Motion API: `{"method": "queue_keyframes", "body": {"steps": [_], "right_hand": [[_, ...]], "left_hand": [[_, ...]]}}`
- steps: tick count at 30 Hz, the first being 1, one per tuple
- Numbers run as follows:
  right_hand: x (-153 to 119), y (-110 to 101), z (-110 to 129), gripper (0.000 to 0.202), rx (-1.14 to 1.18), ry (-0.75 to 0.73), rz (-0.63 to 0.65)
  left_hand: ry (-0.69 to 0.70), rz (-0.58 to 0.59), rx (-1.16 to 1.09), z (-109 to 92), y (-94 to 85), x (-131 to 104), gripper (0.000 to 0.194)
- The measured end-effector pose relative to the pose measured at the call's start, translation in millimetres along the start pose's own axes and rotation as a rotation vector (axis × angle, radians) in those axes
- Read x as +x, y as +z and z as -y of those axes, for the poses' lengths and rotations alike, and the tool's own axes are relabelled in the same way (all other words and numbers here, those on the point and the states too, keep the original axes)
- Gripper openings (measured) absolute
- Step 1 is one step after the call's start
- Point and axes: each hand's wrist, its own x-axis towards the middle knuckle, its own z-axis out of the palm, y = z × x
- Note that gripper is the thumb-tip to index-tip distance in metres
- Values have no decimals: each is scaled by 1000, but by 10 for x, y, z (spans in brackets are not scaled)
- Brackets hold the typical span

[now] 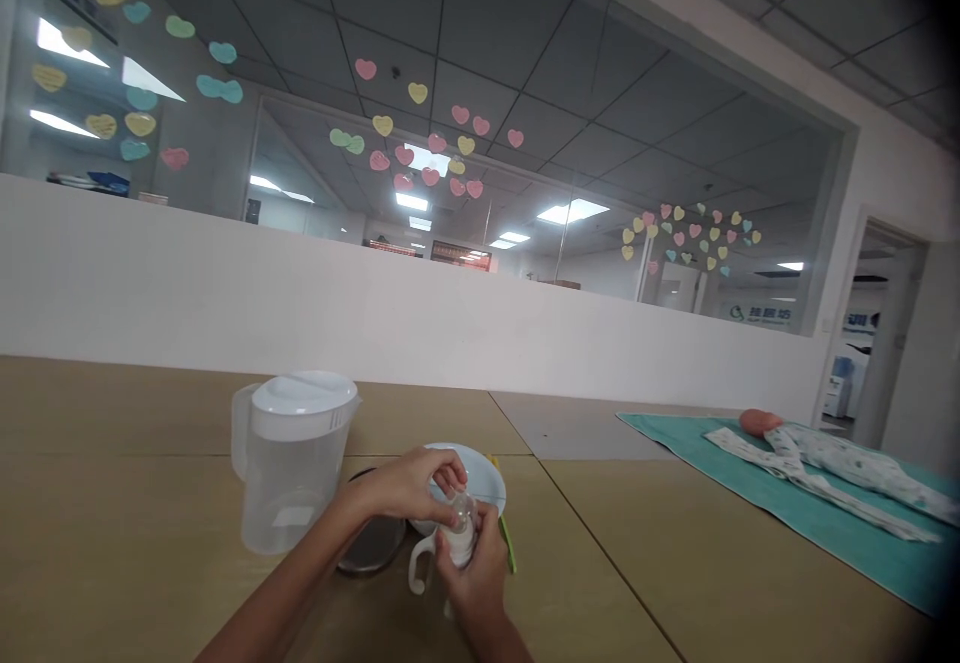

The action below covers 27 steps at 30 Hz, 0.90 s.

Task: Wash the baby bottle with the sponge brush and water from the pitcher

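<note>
A baby bottle (pixel 459 545) with a clear domed top, a white collar and a curved white handle (pixel 418 571) is between both my hands, above the table. My left hand (pixel 412 488) comes from the left, its thumb and fingers closed around the clear top. My right hand (pixel 480 568) grips the bottle from the right, around the collar. The lower part of the bottle is hidden. Just behind my hands is a white bowl (pixel 484 471), partly covered by them. A dark round dish or lid (pixel 375 548) lies under my left wrist.
A translucent pitcher (pixel 281 503) with a white lid stands on the table (pixel 135 543) to the left. A thin green stick-like item (pixel 508 545) lies right of the bowl. A teal mat (pixel 832 523) with a doll in patterned clothes (pixel 847 458) covers the far right. A white wall (pixel 375 318) rises behind.
</note>
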Motion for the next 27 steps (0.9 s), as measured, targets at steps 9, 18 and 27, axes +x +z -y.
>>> {"method": "queue_keyframes", "body": {"steps": [9, 18, 27], "right_hand": [[29, -17, 8, 26, 36, -14, 37], [-6, 4, -49, 28, -2, 19, 50], [-34, -19, -48, 31, -14, -10, 30]], "left_hand": [[0, 18, -8, 13, -22, 17, 44], [83, 51, -29, 99, -30, 26, 38], [142, -243, -346, 408, 339, -81, 40]]}}
